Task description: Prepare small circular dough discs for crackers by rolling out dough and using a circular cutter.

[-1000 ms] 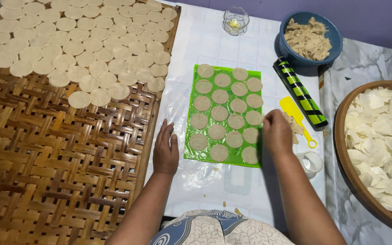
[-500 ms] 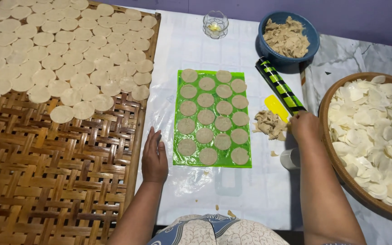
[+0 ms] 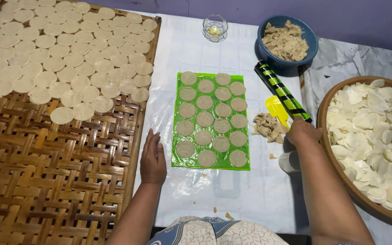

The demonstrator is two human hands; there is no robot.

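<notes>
Left hand: the left hand (image 3: 153,159) lies flat and open, palm down, on the white plastic table cover (image 3: 191,50), just beside the 9 o'clock edge of the green mat (image 3: 210,159). It holds nothing.
Right hand: the right hand (image 3: 302,131) sits at the mat's 3 o'clock, touching the near end of the green-and-black striped rolling pin (image 3: 282,90). Its fingers curl downward, but whether they actually close on the pin, I cannot tell from this angle.
Green mat: sixteen round dough discs (image 3: 213,119) lie on it in four columns, close together but apart.
Scraps: a small heap of dough trimmings (image 3: 267,126) lies between mat and right hand, with a yellow scraper (image 3: 276,107) just beyond it.
Woven tray: at 9 o'clock, the bamboo tray (image 3: 46,181) carries finished pale discs (image 3: 60,50) on its far half; the near half is bare weave.
Far side: a blue bowl (image 3: 268,31) of dough pieces at 1 o'clock, a small glass cup (image 3: 215,27) at 12.
Basket: at 3 o'clock, a round basket (image 3: 324,109) heaped with white chips.
Cup: a white cup (image 3: 289,162) stands just beside the right forearm.
Risk: the forearm could likely tip that cup; the pin could roll onto the trimmings or the outer column; thin discs may tear or stick if the mat shifts.
</notes>
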